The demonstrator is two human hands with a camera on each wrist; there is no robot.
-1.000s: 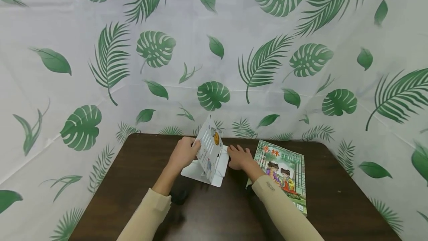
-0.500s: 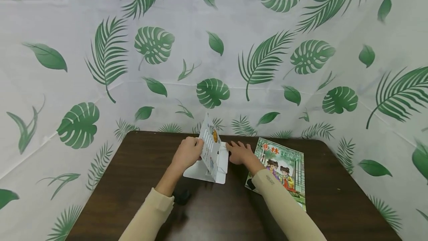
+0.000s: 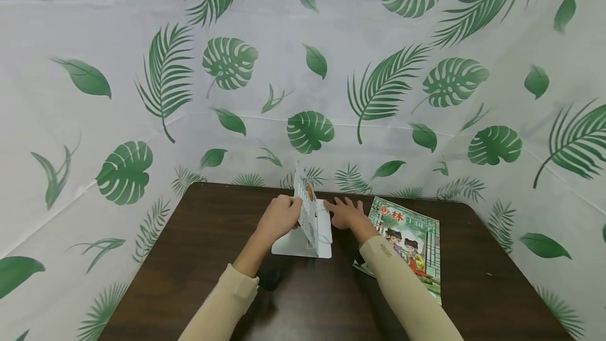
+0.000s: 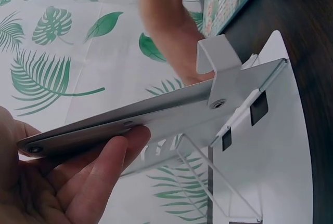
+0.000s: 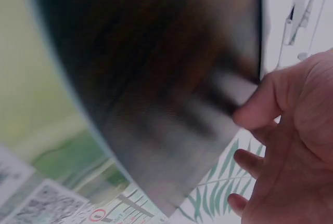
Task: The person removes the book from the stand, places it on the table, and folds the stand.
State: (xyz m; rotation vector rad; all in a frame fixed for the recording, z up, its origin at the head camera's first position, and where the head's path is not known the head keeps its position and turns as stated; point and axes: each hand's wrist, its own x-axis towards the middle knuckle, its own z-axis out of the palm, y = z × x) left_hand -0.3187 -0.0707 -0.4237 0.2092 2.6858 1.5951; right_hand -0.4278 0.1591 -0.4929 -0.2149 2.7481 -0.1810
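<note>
A white metal book stand [image 3: 305,193] with printed cartoon pictures stands on the dark table, its panel raised steeply from a flat base [image 3: 293,245]. My left hand [image 3: 279,217] grips the panel's left edge, its fingers curled under the sheet in the left wrist view. That view also shows a bent metal lip [image 4: 223,60], a wire support [image 4: 205,177] and the hinge joining panel to base. My right hand [image 3: 347,213] is at the base's right edge, index fingertip right at it. In the right wrist view its thumb [image 5: 260,104] is extended and the other fingers are loosely spread.
A magazine [image 3: 421,236] with a green illustrated cover lies on the table [image 3: 213,225] to the right, partly under my right forearm. A leaf-patterned white cloth [image 3: 265,136] hangs behind the table. A small dark object [image 3: 270,279] is at my left wrist.
My left hand has swung the stand's panel more upright and rightward, so it looks narrower now. The right hand stays at the base's edge. The head view has shifted slightly.
</note>
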